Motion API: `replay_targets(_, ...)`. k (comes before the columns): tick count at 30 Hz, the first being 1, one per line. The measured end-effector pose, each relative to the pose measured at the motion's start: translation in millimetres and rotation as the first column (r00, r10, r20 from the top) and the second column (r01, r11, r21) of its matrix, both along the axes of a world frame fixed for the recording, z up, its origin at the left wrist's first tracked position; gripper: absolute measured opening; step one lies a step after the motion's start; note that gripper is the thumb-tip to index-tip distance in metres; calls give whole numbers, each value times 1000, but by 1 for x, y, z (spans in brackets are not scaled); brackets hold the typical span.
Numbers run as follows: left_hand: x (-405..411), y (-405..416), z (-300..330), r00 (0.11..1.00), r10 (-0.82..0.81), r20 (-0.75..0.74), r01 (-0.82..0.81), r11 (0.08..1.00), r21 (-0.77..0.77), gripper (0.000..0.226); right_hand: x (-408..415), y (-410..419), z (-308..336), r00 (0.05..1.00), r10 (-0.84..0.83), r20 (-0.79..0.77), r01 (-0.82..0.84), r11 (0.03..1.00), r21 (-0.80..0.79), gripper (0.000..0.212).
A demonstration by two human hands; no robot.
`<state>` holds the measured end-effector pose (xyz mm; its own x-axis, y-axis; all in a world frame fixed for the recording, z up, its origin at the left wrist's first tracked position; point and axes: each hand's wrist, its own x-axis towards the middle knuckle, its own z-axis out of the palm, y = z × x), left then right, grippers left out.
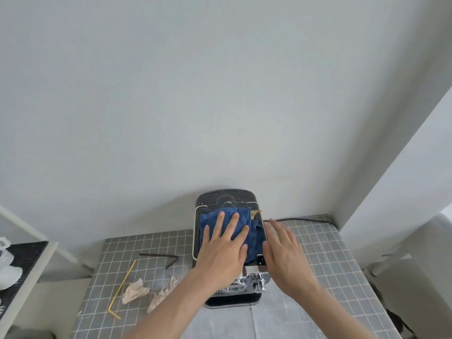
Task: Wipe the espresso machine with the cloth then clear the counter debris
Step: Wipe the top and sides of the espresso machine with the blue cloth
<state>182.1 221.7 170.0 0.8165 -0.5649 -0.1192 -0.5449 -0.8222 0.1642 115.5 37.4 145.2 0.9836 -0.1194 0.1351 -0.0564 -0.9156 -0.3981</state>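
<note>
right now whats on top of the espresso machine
A blue cloth lies across the top of the espresso machine, with the left hand pressed flat on it. A small tan scrap sits at the cloth's far edge. The surface under the cloth is hidden.

I see soft, even daylight, faint shadows, slight overall softness and wide-angle bending at the edges.

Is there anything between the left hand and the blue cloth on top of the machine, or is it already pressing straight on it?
Nothing visible is between them. The left hand lies flat, fingers spread, directly on the blue cloth atop the espresso machine. The right hand rests open along the machine's right edge.
</note>
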Motion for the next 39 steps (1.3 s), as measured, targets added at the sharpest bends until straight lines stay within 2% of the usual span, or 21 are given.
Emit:
replay_targets(5,-16,-11,7,998,65,11,-66,992,105,58,0,3,-12,998,-17,64,16,1000,14,57)
replay_targets(12,36,-27,1,993,88,80,-99,982,158,66,0,2,-17,990,-23,140,17,999,40,49)
replay_targets(18,50,-22,-5,995,58,76,-65,995,80,62,-1,1,-21,989,-33,146,32,999,8,50)
replay_targets(28,-14,1,8,996,-86,10,87,996,-35,54,-1,5,-19,991,-64,118,61,998,26,53)
replay_targets(31,-22,3,8,995,-87,53,89,995,-48,54,-1,5,-17,992,-59,114,56,998,30,53)
replay_targets(35,-13,-12,4,994,-39,106,33,998,58,55,1,4,-15,993,-45,111,42,999,25,53)
replay_targets(39,21,-35,8,994,109,28,-111,985,135,62,1,3,-12,994,-42,98,41,999,7,52)
